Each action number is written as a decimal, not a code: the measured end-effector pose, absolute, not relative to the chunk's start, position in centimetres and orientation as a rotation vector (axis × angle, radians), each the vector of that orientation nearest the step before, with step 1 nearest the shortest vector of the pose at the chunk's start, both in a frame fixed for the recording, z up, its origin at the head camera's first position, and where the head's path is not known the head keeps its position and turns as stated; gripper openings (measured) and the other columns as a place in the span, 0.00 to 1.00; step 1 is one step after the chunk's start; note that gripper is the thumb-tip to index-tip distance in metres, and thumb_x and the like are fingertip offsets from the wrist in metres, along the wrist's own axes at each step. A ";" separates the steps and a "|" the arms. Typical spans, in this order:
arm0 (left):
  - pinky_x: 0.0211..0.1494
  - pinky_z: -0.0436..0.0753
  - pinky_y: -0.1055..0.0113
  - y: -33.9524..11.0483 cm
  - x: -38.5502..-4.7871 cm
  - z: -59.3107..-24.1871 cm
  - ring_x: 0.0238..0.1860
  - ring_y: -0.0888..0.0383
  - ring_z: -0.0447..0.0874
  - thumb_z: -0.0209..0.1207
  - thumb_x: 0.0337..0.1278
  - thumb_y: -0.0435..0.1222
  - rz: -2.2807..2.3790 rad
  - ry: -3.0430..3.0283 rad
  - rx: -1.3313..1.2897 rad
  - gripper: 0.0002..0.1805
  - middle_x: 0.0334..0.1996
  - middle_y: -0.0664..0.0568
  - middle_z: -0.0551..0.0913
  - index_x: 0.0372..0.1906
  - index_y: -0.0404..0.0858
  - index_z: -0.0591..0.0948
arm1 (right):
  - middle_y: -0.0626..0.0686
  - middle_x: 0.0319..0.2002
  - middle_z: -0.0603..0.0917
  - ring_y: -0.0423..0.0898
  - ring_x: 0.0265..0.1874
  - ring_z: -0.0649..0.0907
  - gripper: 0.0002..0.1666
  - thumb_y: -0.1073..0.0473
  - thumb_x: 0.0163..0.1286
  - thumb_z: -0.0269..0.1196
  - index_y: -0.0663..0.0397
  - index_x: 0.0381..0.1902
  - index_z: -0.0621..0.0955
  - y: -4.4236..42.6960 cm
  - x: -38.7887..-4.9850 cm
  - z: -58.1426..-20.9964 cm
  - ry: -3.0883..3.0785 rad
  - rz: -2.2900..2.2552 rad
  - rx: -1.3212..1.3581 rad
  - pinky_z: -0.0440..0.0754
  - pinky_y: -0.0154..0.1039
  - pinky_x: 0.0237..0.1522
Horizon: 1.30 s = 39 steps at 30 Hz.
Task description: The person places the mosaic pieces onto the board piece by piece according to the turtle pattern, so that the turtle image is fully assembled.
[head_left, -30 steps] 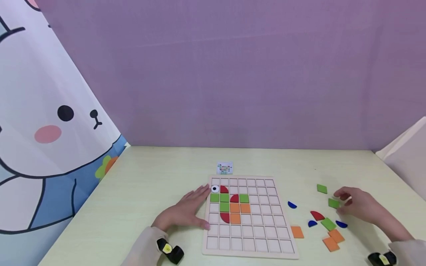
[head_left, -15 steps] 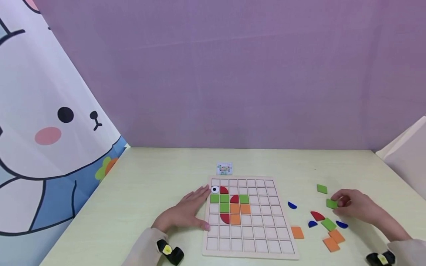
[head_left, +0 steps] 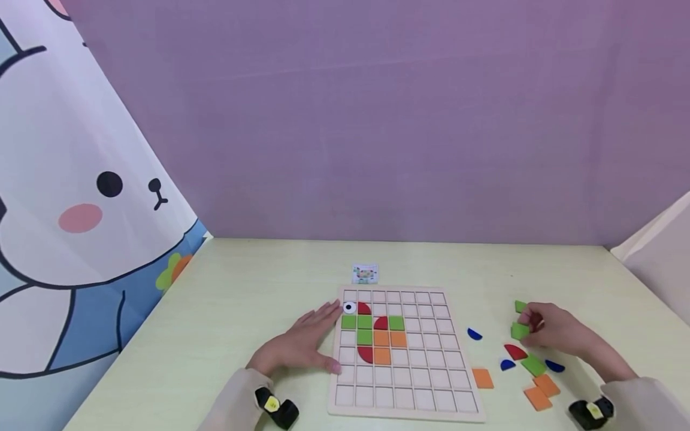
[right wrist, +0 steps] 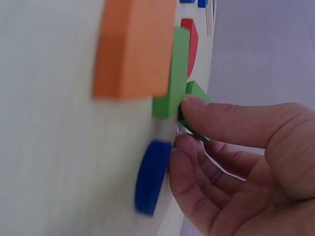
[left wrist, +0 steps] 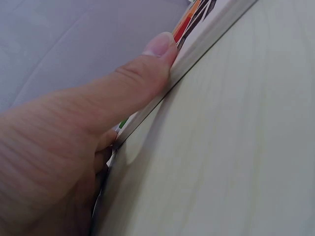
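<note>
A pale gridded board (head_left: 409, 383) lies on the table, with green, red and orange tiles and a round eye piece (head_left: 349, 307) in its upper left cells. My left hand (head_left: 302, 341) rests along the board's left edge, fingers spread, and its thumb touches the rim in the left wrist view. On the right, my right hand (head_left: 552, 328) pinches a green square tile (head_left: 520, 331) between thumb and fingers, and the tile looks tilted. Just behind it lies another green tile (head_left: 520, 306), partly hidden by the fingers.
Nearer me lie a red quarter-circle (head_left: 516, 352), a green tile (head_left: 533, 364), orange tiles (head_left: 538, 398), and blue half-circles (head_left: 507, 364). Another orange tile (head_left: 483, 378) sits by the board's right edge. A small picture card (head_left: 365, 273) lies behind the board. A purple backdrop (head_left: 399, 120) rises behind the table.
My right hand has taken hold of the green tile and moved it left, close to the rear green tile. The left hand has stayed on the board's edge.
</note>
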<state>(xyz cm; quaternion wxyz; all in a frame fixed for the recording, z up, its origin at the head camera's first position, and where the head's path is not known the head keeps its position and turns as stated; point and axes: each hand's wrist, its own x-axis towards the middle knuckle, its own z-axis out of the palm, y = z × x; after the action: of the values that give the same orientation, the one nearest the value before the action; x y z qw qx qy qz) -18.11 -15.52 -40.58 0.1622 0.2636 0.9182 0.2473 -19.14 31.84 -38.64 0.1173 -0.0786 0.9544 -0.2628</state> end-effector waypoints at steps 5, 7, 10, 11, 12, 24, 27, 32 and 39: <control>0.77 0.43 0.46 -15.5 -18.1 -40.4 0.78 0.50 0.36 0.65 0.42 0.62 0.704 2.616 0.760 0.60 0.77 0.52 0.42 0.76 0.43 0.47 | 0.51 0.31 0.77 0.46 0.33 0.74 0.12 0.66 0.55 0.68 0.61 0.35 0.76 31.0 -19.3 -38.7 2.792 -0.825 -0.238 0.75 0.31 0.28; 0.77 0.43 0.46 -15.5 -18.1 -40.4 0.78 0.50 0.36 0.66 0.42 0.61 0.707 2.617 0.756 0.60 0.77 0.52 0.43 0.76 0.43 0.47 | 0.51 0.31 0.76 0.46 0.32 0.74 0.11 0.67 0.56 0.66 0.62 0.36 0.76 30.6 -19.4 -38.6 2.773 -0.858 -0.240 0.75 0.31 0.27; 0.77 0.43 0.45 -15.5 -18.0 -40.4 0.78 0.50 0.36 0.66 0.42 0.61 0.706 2.620 0.755 0.60 0.77 0.52 0.42 0.76 0.42 0.47 | 0.52 0.29 0.75 0.46 0.29 0.73 0.09 0.67 0.57 0.64 0.63 0.36 0.76 29.9 -19.5 -38.5 2.750 -0.908 -0.239 0.74 0.32 0.25; 0.77 0.43 0.45 -15.5 -18.0 -40.4 0.77 0.50 0.36 0.66 0.42 0.61 0.707 2.620 0.755 0.60 0.77 0.52 0.42 0.76 0.42 0.47 | 0.52 0.29 0.75 0.45 0.28 0.73 0.09 0.67 0.58 0.63 0.63 0.36 0.76 29.6 -19.5 -38.4 2.746 -0.921 -0.242 0.74 0.32 0.24; 0.77 0.43 0.45 -15.6 -18.0 -40.4 0.77 0.49 0.36 0.66 0.42 0.61 0.709 2.621 0.757 0.60 0.77 0.52 0.42 0.76 0.42 0.47 | 0.52 0.29 0.75 0.45 0.28 0.73 0.08 0.67 0.58 0.63 0.63 0.36 0.76 29.4 -19.5 -38.3 2.747 -0.933 -0.248 0.74 0.32 0.24; 0.77 0.43 0.46 -15.6 -18.0 -40.4 0.77 0.50 0.35 0.65 0.43 0.61 0.703 2.618 0.755 0.60 0.77 0.52 0.42 0.76 0.43 0.47 | 0.52 0.30 0.76 0.45 0.26 0.74 0.06 0.66 0.63 0.61 0.64 0.37 0.77 25.9 -19.7 -37.3 2.710 -1.044 -0.329 0.76 0.32 0.24; 0.77 0.42 0.46 -15.6 -18.0 -40.4 0.77 0.50 0.35 0.65 0.43 0.61 0.695 2.619 0.756 0.60 0.77 0.52 0.42 0.76 0.43 0.47 | 0.52 0.29 0.76 0.45 0.25 0.75 0.06 0.66 0.64 0.61 0.65 0.37 0.77 24.9 -19.6 -37.1 2.675 -1.088 -0.358 0.76 0.32 0.23; 0.77 0.42 0.47 -15.6 -18.2 -40.6 0.77 0.51 0.35 0.64 0.43 0.62 0.679 2.624 0.755 0.60 0.77 0.53 0.42 0.76 0.43 0.47 | 0.53 0.27 0.77 0.45 0.24 0.78 0.07 0.64 0.65 0.61 0.65 0.37 0.78 23.2 -19.3 -37.0 2.595 -1.161 -0.354 0.81 0.34 0.24; 0.77 0.42 0.47 -15.5 -18.3 -40.9 0.78 0.52 0.35 0.65 0.43 0.62 0.685 2.625 0.749 0.60 0.77 0.53 0.42 0.76 0.44 0.47 | 0.52 0.24 0.79 0.43 0.21 0.78 0.08 0.64 0.65 0.61 0.66 0.36 0.79 21.6 -19.4 -36.9 2.498 -1.208 -0.514 0.79 0.33 0.22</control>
<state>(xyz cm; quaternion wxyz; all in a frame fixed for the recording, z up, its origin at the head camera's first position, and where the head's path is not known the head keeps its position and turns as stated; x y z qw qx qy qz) -18.28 -15.52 -40.90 0.1630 0.2624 0.9202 0.2403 -19.41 21.57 -36.92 0.1592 -0.1799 0.8739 -0.4226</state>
